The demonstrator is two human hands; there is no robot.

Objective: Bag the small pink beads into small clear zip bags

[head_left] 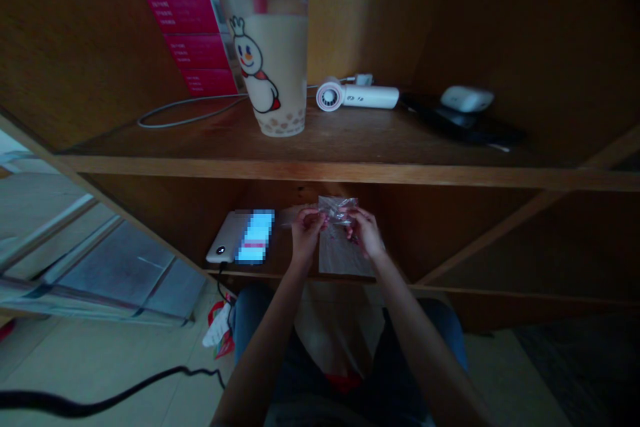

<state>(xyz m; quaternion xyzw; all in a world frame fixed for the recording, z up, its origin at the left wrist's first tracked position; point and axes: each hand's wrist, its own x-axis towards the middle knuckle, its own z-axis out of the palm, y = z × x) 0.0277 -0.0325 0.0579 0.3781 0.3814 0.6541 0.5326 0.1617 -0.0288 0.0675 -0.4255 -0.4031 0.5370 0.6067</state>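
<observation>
Between my hands, over the lower shelf, is a small clear plastic bag [338, 205] that catches the light. My left hand [307, 232] pinches its left side with bent fingers. On the right side, the fingers of my right hand [368, 232] are closed on the same bag. Small reddish bits show by the right fingertips, too small to name. Beneath the hands lies a pale, see-through flat sheet or bag [341, 257], reaching the shelf's front edge. To the left of my left hand rests a phone with a lit screen [255, 236].
A pale device [223, 240] with a black cable lies beside the phone. On the upper shelf [350, 147] stand a bubble tea cup [280, 67] and pink boxes [193, 33], with a white handheld fan [370, 97] and a white case [467, 99] further right. The shelf edge overhangs my hands.
</observation>
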